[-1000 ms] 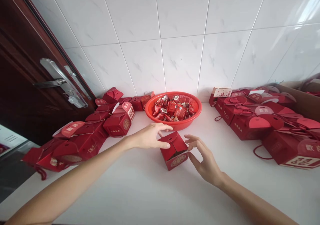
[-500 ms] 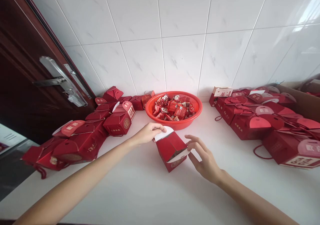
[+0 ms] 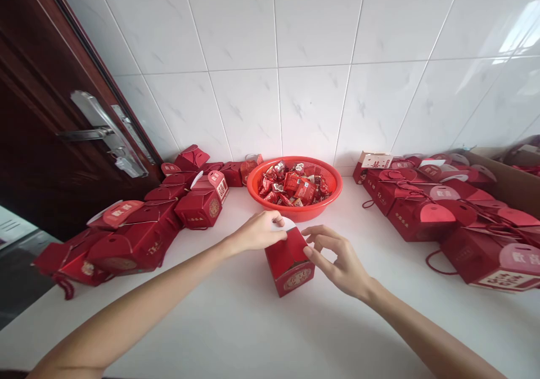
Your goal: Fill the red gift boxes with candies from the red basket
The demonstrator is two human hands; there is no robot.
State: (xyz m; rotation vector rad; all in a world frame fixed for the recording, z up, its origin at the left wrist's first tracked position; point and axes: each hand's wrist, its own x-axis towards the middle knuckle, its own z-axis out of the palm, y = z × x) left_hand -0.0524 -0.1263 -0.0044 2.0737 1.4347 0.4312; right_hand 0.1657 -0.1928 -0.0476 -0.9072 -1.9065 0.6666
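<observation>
A red paper gift box (image 3: 291, 259) stands on the white table, its front face with a round gold emblem turned towards me. At its back end a flap with a white inner side (image 3: 288, 223) stands up. My left hand (image 3: 262, 231) is closed at that flap, its thumb lying over the box's top panel and some fingertips hidden. On the box's right side is my right hand (image 3: 336, 260), with bent fingers and the thumb tip against the top edge. Behind the box sits a red plastic basket (image 3: 295, 215) of wrapped sweets (image 3: 295, 185).
Several red gift boxes (image 3: 198, 207) are grouped at the left, some with cords. More boxes (image 3: 422, 219) with cord handles fill the right side, beside a brown carton (image 3: 491, 171). A tiled wall (image 3: 312, 103) bounds the back; a dark door (image 3: 37, 114) with a metal handle is at the left.
The front flap that stuck out under my right hand no longer shows, and the emblem face is visible. My left hand has moved right, its thumb now on the top panel.
</observation>
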